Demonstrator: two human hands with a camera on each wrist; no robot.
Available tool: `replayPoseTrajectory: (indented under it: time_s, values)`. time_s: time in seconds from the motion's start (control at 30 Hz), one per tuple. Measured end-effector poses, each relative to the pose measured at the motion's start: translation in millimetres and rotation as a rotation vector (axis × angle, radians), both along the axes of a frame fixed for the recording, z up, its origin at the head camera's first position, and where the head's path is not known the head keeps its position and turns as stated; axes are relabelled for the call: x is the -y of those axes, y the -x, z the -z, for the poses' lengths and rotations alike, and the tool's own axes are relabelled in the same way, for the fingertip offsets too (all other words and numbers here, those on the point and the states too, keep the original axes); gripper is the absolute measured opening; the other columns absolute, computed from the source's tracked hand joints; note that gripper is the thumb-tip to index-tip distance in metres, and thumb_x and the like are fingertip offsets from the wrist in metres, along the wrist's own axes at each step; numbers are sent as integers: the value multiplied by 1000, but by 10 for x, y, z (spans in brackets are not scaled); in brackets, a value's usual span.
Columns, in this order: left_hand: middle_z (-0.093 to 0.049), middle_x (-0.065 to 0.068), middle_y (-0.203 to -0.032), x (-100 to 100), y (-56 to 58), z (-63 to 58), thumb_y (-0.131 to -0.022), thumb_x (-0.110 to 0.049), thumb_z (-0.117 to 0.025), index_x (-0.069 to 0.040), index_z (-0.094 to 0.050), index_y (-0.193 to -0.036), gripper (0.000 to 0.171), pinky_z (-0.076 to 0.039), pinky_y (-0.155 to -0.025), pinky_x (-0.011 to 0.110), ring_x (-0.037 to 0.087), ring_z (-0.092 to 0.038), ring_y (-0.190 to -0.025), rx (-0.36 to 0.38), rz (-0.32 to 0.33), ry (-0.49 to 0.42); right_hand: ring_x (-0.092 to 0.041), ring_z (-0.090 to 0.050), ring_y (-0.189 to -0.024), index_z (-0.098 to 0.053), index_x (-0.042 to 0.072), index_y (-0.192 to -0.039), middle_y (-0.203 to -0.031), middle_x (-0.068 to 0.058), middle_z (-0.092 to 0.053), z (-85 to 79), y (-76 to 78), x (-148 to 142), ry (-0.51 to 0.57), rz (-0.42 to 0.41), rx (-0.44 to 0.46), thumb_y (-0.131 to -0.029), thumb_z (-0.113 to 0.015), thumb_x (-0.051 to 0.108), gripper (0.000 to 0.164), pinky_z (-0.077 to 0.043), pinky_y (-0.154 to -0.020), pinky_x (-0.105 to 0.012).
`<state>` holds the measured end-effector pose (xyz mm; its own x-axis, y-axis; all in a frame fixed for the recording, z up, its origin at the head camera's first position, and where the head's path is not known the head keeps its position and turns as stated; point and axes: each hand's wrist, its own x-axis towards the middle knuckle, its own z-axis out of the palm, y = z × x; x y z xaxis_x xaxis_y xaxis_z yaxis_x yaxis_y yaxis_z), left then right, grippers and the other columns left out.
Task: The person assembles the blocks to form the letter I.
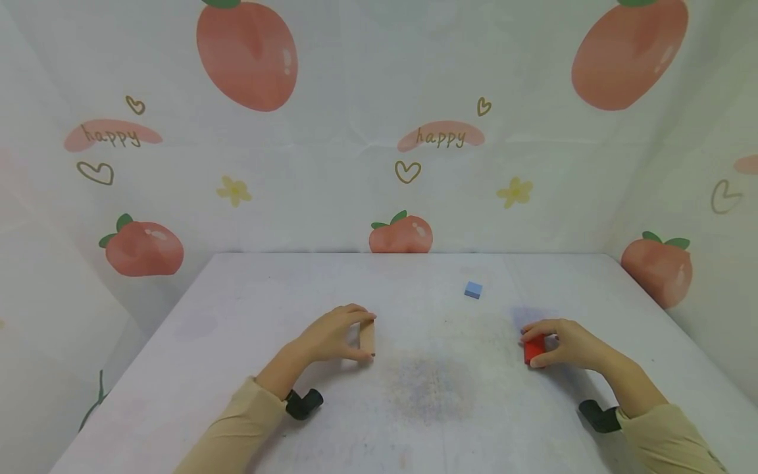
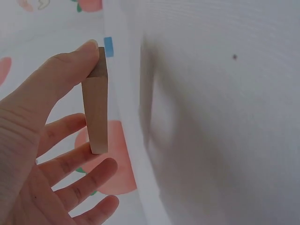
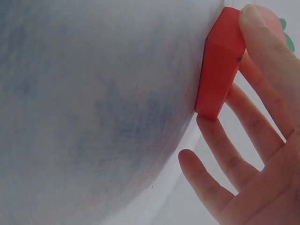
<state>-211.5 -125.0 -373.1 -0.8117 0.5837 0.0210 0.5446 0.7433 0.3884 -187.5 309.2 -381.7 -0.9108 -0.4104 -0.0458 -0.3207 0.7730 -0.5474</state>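
Observation:
Left of the table's middle, my left hand (image 1: 330, 334) pinches a plain wooden block (image 1: 367, 337) by its two ends, thumb at the near end and fingertips at the far one. In the left wrist view the wooden block (image 2: 97, 112) hangs above the tabletop, its shadow apart from it. My right hand (image 1: 571, 343) grips a red block (image 1: 533, 350) on the right side of the table, thumb on one end and fingers at the other. The right wrist view shows the red block (image 3: 220, 65) close over the surface, with a small dark mark on one edge.
A small blue block (image 1: 473, 290) lies farther back, between the two hands. The white tabletop (image 1: 438, 447) has bluish smudges. A white curtain (image 1: 331, 79) printed with red fruit stands behind and beside it. Black wrist devices (image 1: 304, 403) hang under both forearms.

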Motion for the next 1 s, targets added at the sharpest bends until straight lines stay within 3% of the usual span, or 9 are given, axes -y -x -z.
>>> replayPoseTrajectory:
  time_s: [1.0]
  values:
    - [-53,9,-131,-323,164,38,-76,-40,-74,-12,-53,-131,65,-42,-102,43,27,-50,-122,-17,87,1,-42,-51,-110,-71,10,-100,-118,-21,-63,-6,7,8,-20,7,15,-70,-80,22,34,-45,-87,-58]
